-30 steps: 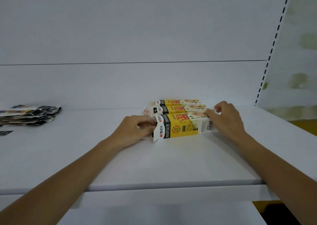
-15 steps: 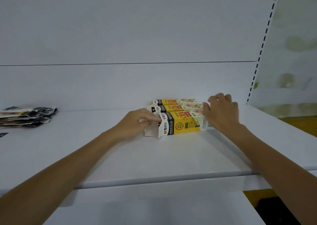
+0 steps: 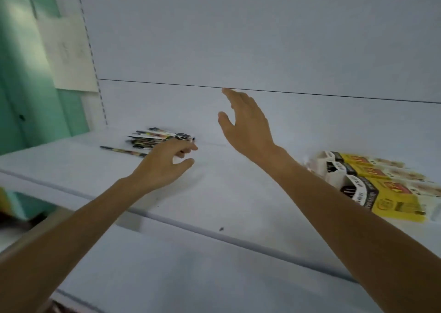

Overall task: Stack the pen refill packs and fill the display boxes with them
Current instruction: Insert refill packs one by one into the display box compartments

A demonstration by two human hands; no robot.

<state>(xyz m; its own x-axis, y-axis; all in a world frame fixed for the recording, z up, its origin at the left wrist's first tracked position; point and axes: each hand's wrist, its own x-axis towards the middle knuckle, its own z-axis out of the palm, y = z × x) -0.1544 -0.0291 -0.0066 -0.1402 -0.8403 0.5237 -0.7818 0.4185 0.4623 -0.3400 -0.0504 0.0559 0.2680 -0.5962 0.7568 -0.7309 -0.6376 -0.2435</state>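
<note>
From the head view, the loose pile of pen refill packs [image 3: 152, 139] lies far back on the white shelf [image 3: 214, 200], toward its left end, close to the back panel [image 3: 250, 38]. The packs are fanned unevenly, with dark ends and printed faces (the print is too blurred to read). One single pack [image 3: 124, 151] lies flat just in front of the pile, apart from the rest.

The left hand [image 3: 164, 167] reaches to the pile's right end. Its fingers are loosely curved, thumb held apart below them, and nothing is pinched between them. The fingertips overlap the pile's near right corner; whether they touch it cannot be told.

The right hand [image 3: 248, 126] hangs in the air above the shelf, to the right of the pile and well clear of it. Its fingers are spread and nearly straight, and it holds nothing.

The display boxes [image 3: 381, 186] lie far to the right on the same shelf, three side by side, yellow, black and white, their open ends turned toward the middle. Both hands are well apart from them; the right forearm passes just beside their near left corner.

At the left edge stand a slotted upright [image 3: 91, 50] and a green wall [image 3: 21, 78].
</note>
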